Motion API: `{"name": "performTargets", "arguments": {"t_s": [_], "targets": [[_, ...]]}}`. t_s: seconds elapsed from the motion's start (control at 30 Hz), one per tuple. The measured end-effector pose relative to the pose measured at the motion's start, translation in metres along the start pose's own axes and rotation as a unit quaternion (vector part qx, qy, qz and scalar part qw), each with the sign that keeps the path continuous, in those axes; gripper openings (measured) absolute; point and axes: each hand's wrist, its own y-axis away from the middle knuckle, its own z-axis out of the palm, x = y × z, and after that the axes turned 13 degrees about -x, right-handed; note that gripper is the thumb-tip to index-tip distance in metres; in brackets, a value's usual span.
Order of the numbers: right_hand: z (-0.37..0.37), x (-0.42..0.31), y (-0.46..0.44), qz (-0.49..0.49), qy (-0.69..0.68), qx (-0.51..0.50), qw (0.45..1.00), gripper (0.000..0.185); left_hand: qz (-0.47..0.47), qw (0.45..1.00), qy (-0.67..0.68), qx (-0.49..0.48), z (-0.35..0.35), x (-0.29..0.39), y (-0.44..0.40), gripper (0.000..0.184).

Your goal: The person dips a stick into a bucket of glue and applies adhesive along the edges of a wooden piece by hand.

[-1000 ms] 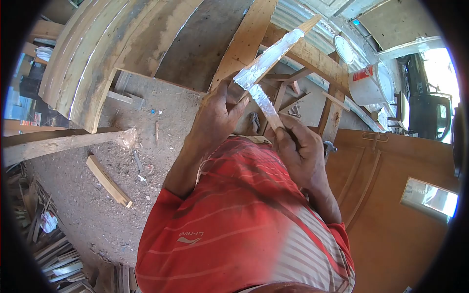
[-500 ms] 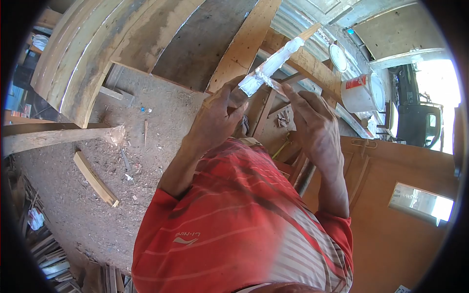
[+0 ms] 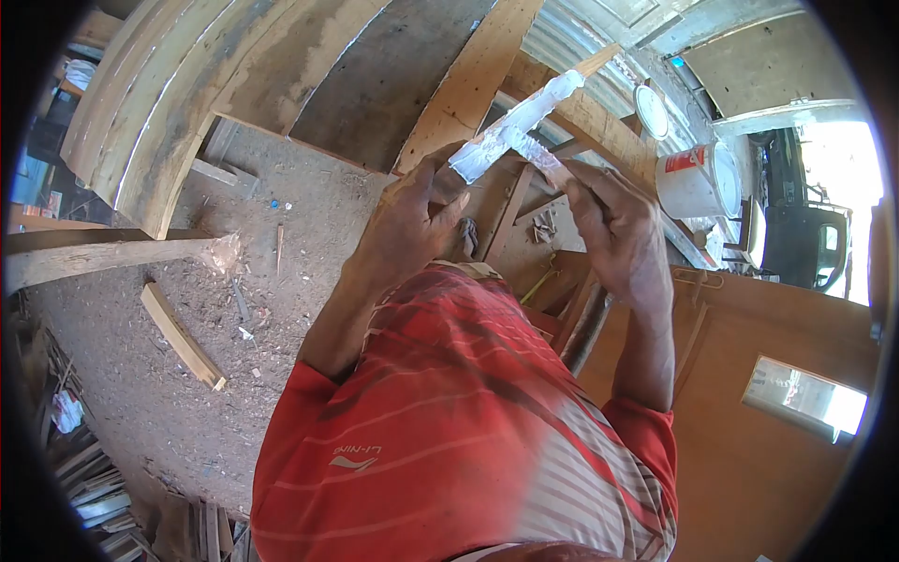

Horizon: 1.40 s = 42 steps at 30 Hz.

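Long flat wooden stick thickly coated with white paste (image 3: 524,117): held out in front of the body, slanted, its bare pointed tip aimed away; its near end is gripped by the left hand (image 3: 407,211).
Short narrow wooden strip smeared with white paste (image 3: 536,155): pinched between thumb and fingers of the right hand (image 3: 623,220); its smeared end seems to be laid against the long stick.
Working the paste well: the long stick is best kept steady and level in the left hand, while the strip is drawn flat along it in even, light strokes; paste should be kept off the fingers, and lumps are better smoothed before they stiffen.
Red shirt with pale stripes (image 3: 412,393): "LI-NING" can be read on it, turned upside down, beside a white swoosh-like mark.
White plastic bucket (image 3: 698,192): marked with a red label (image 3: 685,159) whose writing is too small to be read.
Round white lid (image 3: 652,112): seen near the bucket.
Brown panelled wooden door (image 3: 716,450): placed below the bucket in view; no writing can be made out.
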Motion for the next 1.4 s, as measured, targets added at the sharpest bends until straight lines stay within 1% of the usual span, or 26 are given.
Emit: {"name": "performTargets", "arguments": {"t_s": [0.03,0.1,0.13,0.23,0.27,0.33,0.47,0.57,0.6,0.63,0.7,0.73,0.8,0.83,0.87,0.9,1.0,1.1,1.13,1.23,1.33,1.4], "targets": [[-0.005,0.000,-0.002,0.010,-0.006,-0.032,0.999,0.028,0.013,1.000,0.003,0.001,0.001,-0.002,0.000,0.054],[-0.017,0.006,-0.010,0.032,-0.019,-0.095,0.995,0.028,0.009,1.000,-0.018,-0.010,0.000,0.002,0.000,0.054],[-0.017,0.021,-0.016,-0.027,0.014,-0.078,0.996,0.026,0.007,0.999,-0.028,-0.016,0.000,0.003,0.001,0.054],[-0.031,0.027,-0.026,0.060,0.086,-0.089,0.990,0.024,0.071,0.996,-0.049,-0.004,0.003,-0.005,0.000,0.055],[-0.032,0.029,-0.026,0.062,0.078,-0.080,0.992,0.021,0.080,0.995,-0.063,0.000,0.004,-0.006,0.000,0.056],[-0.027,0.032,-0.021,0.034,0.071,-0.051,0.996,0.021,0.097,0.991,-0.092,0.013,0.005,-0.007,0.000,0.057],[-0.006,0.031,-0.009,0.005,0.056,0.006,0.998,0.027,0.022,0.999,-0.042,-0.009,0.003,0.003,0.002,0.055],[0.017,0.039,0.001,-0.063,0.141,0.041,0.987,0.038,-0.011,0.999,-0.030,-0.007,0.004,0.004,0.003,0.054],[0.025,0.035,0.007,-0.123,0.183,0.049,0.974,0.045,-0.017,0.999,-0.030,-0.001,0.005,0.003,0.002,0.054],[0.027,0.030,0.013,-0.132,0.155,0.038,0.978,0.046,-0.024,0.999,-0.031,0.005,0.005,0.002,0.002,0.053],[0.029,0.024,0.024,-0.141,0.097,0.019,0.985,0.047,-0.005,1.000,-0.024,0.016,0.005,0.003,0.002,0.054],[0.026,0.023,0.022,-0.101,0.091,0.032,0.990,0.047,0.006,1.000,-0.020,0.016,0.006,0.003,0.002,0.054],[0.016,0.024,0.008,-0.021,0.079,0.059,0.995,0.046,-0.034,0.999,-0.007,-0.012,0.004,0.013,0.002,0.052],[0.016,0.031,0.002,-0.014,0.090,0.062,0.994,0.046,-0.052,0.998,-0.002,-0.022,0.003,0.017,0.001,0.051],[0.017,0.039,-0.004,-0.010,0.102,0.064,0.993,0.046,-0.039,0.999,-0.014,-0.020,0.004,0.014,0.001,0.053],[0.019,0.044,-0.009,-0.009,0.113,0.065,0.991,0.046,-0.028,0.999,-0.025,-0.014,0.005,0.008,0.001,0.055],[0.028,0.038,-0.003,-0.064,0.086,0.037,0.994,0.047,-0.016,0.999,-0.038,-0.012,0.005,0.004,0.003,0.056],[0.041,0.013,0.018,-0.096,0.082,0.036,0.991,0.050,-0.015,0.998,-0.055,0.002,0.007,0.006,0.003,0.055],[0.043,0.007,0.022,-0.100,0.061,0.021,0.993,0.052,-0.013,0.998,-0.062,0.008,0.008,0.007,0.002,0.055],[0.036,0.003,0.025,-0.103,0.036,-0.002,0.994,0.050,0.050,0.996,-0.060,0.033,0.012,0.001,0.001,0.054],[0.034,0.017,0.011,-0.073,0.054,0.038,0.995,0.050,-0.019,1.000,-0.015,-0.008,0.008,0.009,0.002,0.054],[0.036,0.010,0.018,-0.068,0.002,0.006,0.998,0.048,-0.010,1.000,-0.028,0.000,0.009,0.007,0.002,0.054]]}}
